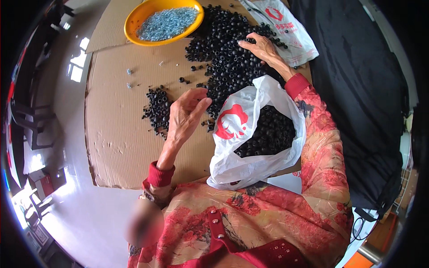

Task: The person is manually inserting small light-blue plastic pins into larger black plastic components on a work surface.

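Observation:
Small round black plastic parts with holes (232,62) lie heaped across the cardboard. My right hand (264,50) rests at the far right of this heap, thumb and forefinger apart with black parts between and below them. Over the heap's near left edge is my left hand (185,114), fingers curled and thumb close to the forefinger; whatever may be between them is hidden. Just left of that hand lies a smaller pile of black parts (156,109). A white plastic bag with red print (232,152) gapes in front of me, holding many more black parts (268,131).
A yellow bowl (132,27) of small clear bluish pieces stands at the far left of the cardboard sheet (116,147). Another white bag (301,42) lies flat at the far right. Black cloth (353,98) covers the right side. Tiny clear pieces (129,71) dot the cardboard.

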{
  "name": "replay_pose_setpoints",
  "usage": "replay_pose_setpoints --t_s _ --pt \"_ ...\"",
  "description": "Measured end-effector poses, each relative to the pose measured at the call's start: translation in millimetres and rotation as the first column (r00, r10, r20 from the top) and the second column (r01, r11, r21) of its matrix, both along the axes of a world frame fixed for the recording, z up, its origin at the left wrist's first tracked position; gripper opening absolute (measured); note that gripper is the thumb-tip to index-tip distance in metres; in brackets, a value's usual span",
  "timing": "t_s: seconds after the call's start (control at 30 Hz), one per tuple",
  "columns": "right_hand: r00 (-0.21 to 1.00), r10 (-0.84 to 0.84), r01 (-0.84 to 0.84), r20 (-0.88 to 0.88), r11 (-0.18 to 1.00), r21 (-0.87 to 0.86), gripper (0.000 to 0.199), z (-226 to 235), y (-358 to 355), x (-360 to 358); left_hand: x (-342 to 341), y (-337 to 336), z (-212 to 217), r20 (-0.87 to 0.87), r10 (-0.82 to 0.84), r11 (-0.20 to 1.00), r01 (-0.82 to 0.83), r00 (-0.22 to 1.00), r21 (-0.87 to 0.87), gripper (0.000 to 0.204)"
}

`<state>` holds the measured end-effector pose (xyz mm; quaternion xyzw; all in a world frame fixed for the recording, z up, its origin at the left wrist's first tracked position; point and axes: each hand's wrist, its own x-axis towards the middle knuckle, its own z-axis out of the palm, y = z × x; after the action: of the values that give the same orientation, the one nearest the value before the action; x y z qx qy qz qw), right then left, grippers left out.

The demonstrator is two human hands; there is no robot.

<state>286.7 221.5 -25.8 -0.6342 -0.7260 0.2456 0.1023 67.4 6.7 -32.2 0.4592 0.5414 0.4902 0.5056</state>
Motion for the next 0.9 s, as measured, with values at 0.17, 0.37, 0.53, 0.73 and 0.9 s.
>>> replay_pose_setpoints --t_s 0.17,0.37,0.53,0.73,0.9 --pt "0.984 0.118 -0.134 -0.134 0.985 -0.112 0.043 7.0 -16.5 -36.4 1.9 1.7 -14.9 -0.082 -0.023 1.000 0.023 0.996 0.006 0.031" --pt "0.871 0.233 -0.370 -0.433 0.890 -0.265 0.049 43.7 -35.0 -60.7 -7.9 -12.2 -19.8 -0.120 0.004 0.999 0.001 0.993 0.038 0.029" --pt "0.985 -0.069 0.058 -0.159 0.996 -0.069 0.063 49.1 -14.6 20.4 -17.5 -32.2 -8.4 -0.220 0.074 0.989 -0.043 0.973 0.145 0.024" --pt "0.975 -0.164 0.198 0.152 0.949 -0.247 0.069 -5.9 -36.4 114.2 -19.2 -53.1 -4.1 -0.405 0.141 0.973 -0.051 0.903 0.225 0.020" --pt "0.986 -0.141 0.151 0.084 0.980 -0.132 0.067 -4.6 -47.1 72.5 -26.5 -58.7 -16.2 -0.560 0.287 0.913 -0.045 0.777 0.406 0.022"
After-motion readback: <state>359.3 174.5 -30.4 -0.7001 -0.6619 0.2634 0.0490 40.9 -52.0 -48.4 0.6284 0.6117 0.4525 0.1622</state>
